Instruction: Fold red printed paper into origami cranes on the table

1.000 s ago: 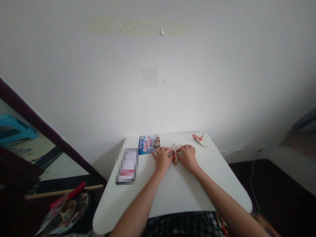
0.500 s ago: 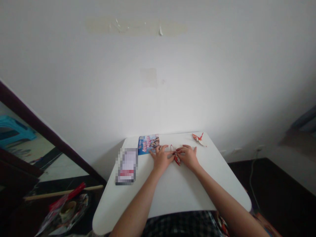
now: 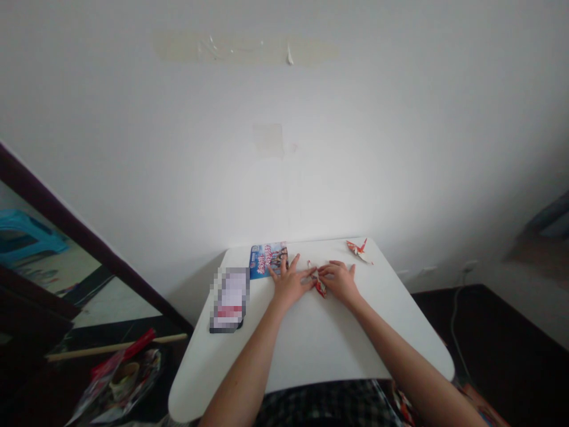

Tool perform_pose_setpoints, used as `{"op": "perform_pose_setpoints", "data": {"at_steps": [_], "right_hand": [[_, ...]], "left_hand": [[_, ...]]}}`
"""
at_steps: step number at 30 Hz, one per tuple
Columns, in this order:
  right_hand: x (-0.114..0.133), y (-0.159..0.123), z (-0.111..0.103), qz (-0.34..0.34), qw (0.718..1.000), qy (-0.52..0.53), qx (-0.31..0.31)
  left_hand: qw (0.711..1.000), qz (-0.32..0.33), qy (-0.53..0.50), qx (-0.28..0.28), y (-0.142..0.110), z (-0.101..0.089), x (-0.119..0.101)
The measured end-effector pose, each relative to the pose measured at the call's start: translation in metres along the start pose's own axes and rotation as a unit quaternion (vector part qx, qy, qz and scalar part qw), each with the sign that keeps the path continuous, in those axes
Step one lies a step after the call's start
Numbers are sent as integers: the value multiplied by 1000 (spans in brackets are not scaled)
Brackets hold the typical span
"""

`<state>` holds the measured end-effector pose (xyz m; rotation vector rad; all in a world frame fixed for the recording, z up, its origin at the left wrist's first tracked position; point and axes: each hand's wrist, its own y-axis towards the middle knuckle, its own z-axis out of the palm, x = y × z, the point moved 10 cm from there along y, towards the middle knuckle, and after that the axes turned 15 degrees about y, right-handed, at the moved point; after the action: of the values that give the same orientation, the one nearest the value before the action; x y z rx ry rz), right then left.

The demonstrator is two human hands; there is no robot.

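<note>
A small red-and-white piece of folded paper lies on the white table between my two hands. My left hand has its thumb and forefinger closed at the paper's left side, while its other fingers spread over the tabletop and the edge of a blue printed leaflet. On the other side, my right hand pinches the same paper with its fingertips bunched together. The fingers partly cover the paper, so its full shape is hidden. A similar folded paper figure with pointed ends rests near the table's far right corner.
A phone-like object, blurred by pixels, lies on the left of the white table. The wall stands right behind the table. A bag-lined bin is on the floor at left, near a mirror's dark frame.
My left hand's outer fingers have spread and straightened, with the middle one reaching farther away from me. My right hand and the folded paper stay nearly in place.
</note>
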<state>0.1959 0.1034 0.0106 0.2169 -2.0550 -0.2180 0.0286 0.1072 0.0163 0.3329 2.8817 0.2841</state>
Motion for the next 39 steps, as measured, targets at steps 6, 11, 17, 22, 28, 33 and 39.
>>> {"op": "perform_pose_setpoints", "data": {"at_steps": [6, 11, 17, 22, 28, 33, 39], "right_hand": [[4, -1, -2, -16, 999, -50, -11], [3, 0, 0, 13, 996, -90, 15], [3, 1, 1, 25, 995, -97, 21], [1, 1, 1, 20, 995, -97, 15], [5, -2, -1, 17, 996, -92, 12], [5, -1, -3, 5, 997, -83, 5], [8, -1, -4, -31, 993, -110, 1]], "left_hand": [[1000, -17, 21, -5, 2, -3, 3], [998, -27, 55, 24, 4, 0, 6], [994, -30, 87, 55, 5, 4, 10], [994, -36, 88, 51, 5, 2, 10], [995, -50, 82, 22, 4, -1, 10], [991, -91, 89, -43, -1, -10, 15], [986, -92, 99, -97, -6, -23, 13]]}}
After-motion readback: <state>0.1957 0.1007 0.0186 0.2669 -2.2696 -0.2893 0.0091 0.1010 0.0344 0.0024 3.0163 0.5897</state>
